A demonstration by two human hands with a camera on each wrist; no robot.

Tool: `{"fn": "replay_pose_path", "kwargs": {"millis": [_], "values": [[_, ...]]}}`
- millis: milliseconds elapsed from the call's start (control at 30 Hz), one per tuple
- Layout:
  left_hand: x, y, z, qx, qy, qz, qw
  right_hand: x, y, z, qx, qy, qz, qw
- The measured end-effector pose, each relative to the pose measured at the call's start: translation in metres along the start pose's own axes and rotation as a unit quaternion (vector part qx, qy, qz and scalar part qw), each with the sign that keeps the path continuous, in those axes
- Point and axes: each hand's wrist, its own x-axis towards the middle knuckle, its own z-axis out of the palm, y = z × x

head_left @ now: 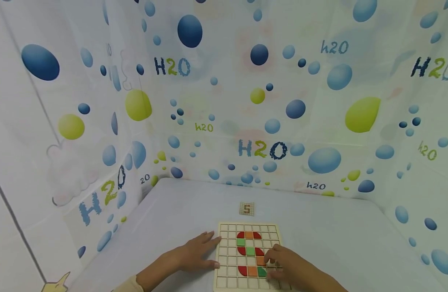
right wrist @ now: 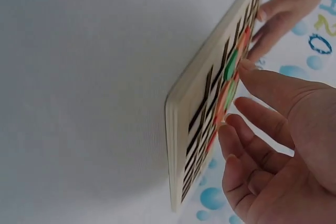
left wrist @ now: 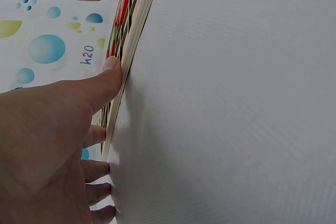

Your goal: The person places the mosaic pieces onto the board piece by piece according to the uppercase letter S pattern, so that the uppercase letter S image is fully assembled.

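Note:
A pale wooden grid board lies on the white table, with red, orange and green tiles forming an S-like curve. Along the board's left edge rests my left hand, fingers extended; its thumb touches the rim in the left wrist view. Over the board's lower right is my right hand, fingers loosely bent. Its thumb tip is at the green quarter-round tile, and the fingertips are by the orange tile. No piece shows between thumb and fingers in the right wrist view.
A small card bearing a brown S on a grid lies just beyond the board. White sheeting with blue and green bubbles and H2O lettering surrounds the table at the back and sides.

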Motion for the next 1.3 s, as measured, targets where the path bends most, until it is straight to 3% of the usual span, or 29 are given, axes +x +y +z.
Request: {"fn": "replay_pose_path", "kwargs": {"millis": [167,567,833,900,1067,1133,1300], "values": [[0.001,-0.002,0.000,-0.005,-0.005,-0.006,1.0000,0.007,-0.006,0.010,0.019,-0.009,0.009,0.9997],[0.003,-0.003,0.001,0.009,0.001,-0.005,0.9999,0.013,0.000,0.020,0.064,0.000,-0.039,0.9972],[0.003,-0.003,0.003,0.006,-0.001,-0.009,0.9999,0.012,-0.010,0.020,0.123,0.003,-0.002,0.9924],[0.002,-0.002,0.003,0.007,-0.001,-0.010,0.9999,0.020,0.008,0.029,0.140,0.002,-0.004,0.9901],[0.001,-0.001,0.002,0.010,0.000,-0.008,0.9999,0.022,0.015,0.032,0.152,0.015,-0.020,0.9881],[0.001,0.000,0.002,0.011,0.001,-0.008,0.9999,0.012,-0.004,0.023,0.141,0.025,-0.024,0.9893],[0.000,0.001,0.001,0.011,0.002,-0.010,0.9999,0.006,-0.013,0.018,0.134,0.039,0.005,0.9902]]}}
